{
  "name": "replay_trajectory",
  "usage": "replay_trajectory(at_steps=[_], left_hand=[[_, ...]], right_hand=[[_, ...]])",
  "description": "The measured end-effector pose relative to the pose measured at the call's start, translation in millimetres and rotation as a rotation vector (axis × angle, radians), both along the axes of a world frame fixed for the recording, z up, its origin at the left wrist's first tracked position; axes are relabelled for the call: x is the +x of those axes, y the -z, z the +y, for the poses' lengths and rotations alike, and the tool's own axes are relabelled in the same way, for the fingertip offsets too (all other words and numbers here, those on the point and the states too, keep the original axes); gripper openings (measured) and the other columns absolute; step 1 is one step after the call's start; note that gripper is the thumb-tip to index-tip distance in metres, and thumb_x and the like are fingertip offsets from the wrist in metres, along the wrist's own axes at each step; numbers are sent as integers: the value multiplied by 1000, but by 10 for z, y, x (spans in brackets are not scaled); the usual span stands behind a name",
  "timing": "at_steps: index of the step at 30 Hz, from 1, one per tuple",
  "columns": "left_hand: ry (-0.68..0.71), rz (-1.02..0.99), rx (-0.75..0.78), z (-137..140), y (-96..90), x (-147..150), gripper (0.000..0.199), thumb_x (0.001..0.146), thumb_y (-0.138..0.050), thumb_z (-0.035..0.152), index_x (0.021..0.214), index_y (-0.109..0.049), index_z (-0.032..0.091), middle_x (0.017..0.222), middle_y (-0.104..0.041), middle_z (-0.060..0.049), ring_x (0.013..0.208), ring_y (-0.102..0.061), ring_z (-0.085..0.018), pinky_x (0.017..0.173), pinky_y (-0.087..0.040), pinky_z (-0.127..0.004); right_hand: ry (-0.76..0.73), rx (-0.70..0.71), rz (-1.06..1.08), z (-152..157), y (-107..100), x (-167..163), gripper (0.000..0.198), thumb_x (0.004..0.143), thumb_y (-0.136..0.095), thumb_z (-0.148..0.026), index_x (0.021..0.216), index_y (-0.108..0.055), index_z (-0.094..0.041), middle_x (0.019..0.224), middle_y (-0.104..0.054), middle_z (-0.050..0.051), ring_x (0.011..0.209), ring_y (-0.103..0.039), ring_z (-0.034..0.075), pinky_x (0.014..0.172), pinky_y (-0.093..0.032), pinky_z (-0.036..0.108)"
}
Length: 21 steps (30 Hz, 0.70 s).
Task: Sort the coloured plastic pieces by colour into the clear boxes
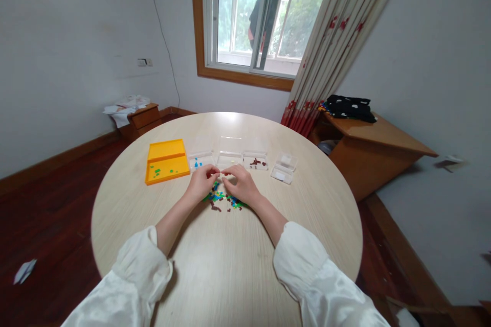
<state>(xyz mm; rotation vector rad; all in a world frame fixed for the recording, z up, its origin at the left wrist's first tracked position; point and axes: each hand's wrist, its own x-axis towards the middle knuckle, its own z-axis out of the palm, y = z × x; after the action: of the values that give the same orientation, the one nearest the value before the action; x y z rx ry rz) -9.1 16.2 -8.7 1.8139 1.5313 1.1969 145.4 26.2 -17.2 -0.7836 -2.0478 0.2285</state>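
My left hand (202, 183) and my right hand (242, 184) meet over the middle of the table, fingertips pinched close together. Whatever lies between the fingertips is too small to make out. Just below them is a loose pile of small building bricks (217, 196) in blue, green, yellow and brown, partly hidden by my hands. A few brown bricks (215, 208) lie at the pile's near edge. Behind my left hand, a clear box (211, 154) holds blue pieces. Behind my right hand, another clear box (266, 155) contains brown pieces.
An open yellow box (166, 149) with several green pieces stands at the left on the round table (230, 265). Between the two filled clear boxes sits another clear box (230, 153). A small clear case (284, 167) lies open at the right.
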Motion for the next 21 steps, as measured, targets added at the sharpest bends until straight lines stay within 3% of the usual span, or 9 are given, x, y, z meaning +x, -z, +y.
replay_trajectory(at_steps=[14,21], left_hand=[[79,-200,-52,7,2,23,10,66,-56,25,68,-58,15,66,-63,-2,63,-59,-15,62,-45,-27],[11,-8,-69,3,-10,-18,9,70,-49,20,72,-58,17,67,-64,-2,64,-59,-15,62,-44,-26]], right_hand=[[28,-10,28,18,43,-14,8,81,-57,-20,81,-65,-18,79,-67,5,78,-58,18,75,-47,31],[216,-56,136,149,120,50,13,76,-52,-14,80,-64,-17,80,-68,6,78,-60,18,75,-48,32]])
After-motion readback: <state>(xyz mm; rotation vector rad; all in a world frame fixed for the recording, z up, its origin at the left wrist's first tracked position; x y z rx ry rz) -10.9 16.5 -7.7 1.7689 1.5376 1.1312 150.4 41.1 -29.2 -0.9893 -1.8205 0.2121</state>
